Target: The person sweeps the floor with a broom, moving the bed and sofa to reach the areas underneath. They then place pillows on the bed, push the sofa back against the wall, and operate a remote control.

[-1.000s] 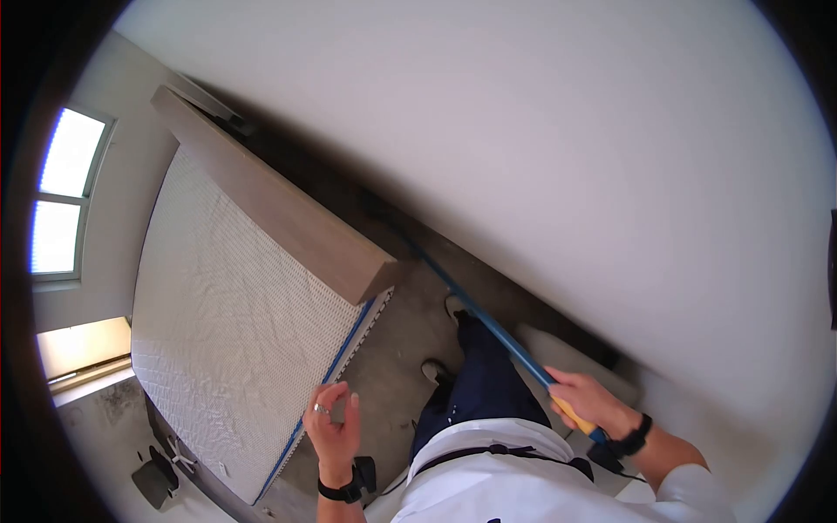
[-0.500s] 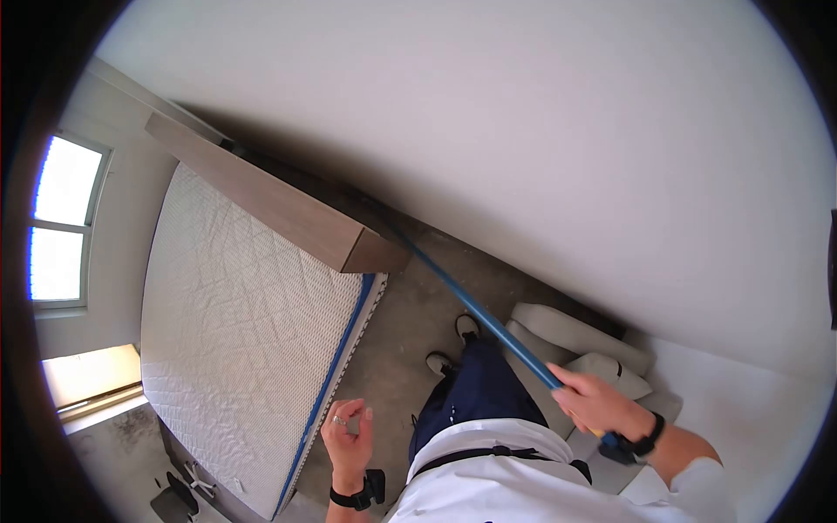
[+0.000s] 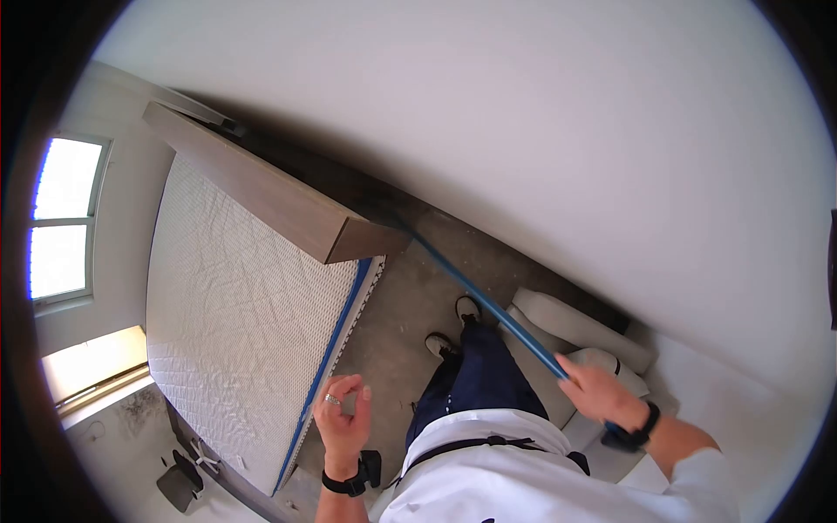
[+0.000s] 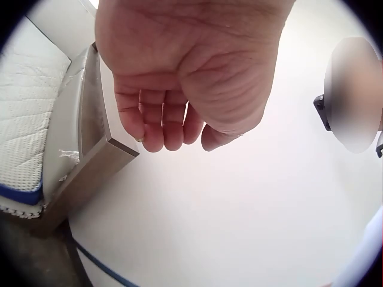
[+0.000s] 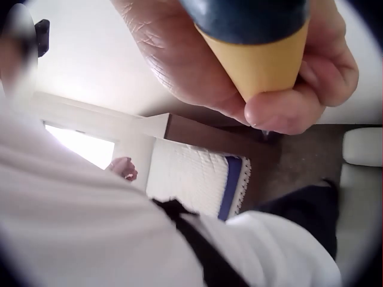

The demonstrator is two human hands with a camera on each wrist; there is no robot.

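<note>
My right hand [image 3: 602, 394] grips a long blue pole [image 3: 488, 305] near its upper end. In the right wrist view the fingers and thumb wrap round its yellow grip [image 5: 257, 66], below a dark blue end. The pole slants down toward the gap between the wall and the wooden headboard [image 3: 261, 187]. Its far end is lost in shadow behind the headboard's corner, so I cannot tell what it carries. My left hand [image 3: 343, 417], with a ring, hangs in the air near the mattress [image 3: 244, 314]. Its fingers curl loosely around nothing, as the left wrist view also shows.
A white wall [image 3: 523, 131] runs along the far side of the pole. Grey cushioned seating [image 3: 575, 327] stands to the right of my legs. Concrete floor [image 3: 392, 322] shows between bed and seat. Windows [image 3: 65, 200] and a dark chair [image 3: 179, 484] are at the left.
The head view has shifted, bringing more of the grey seating into sight. The pole's lower end has gone deeper into the shadow by the headboard. My left hand stays loosely curled.
</note>
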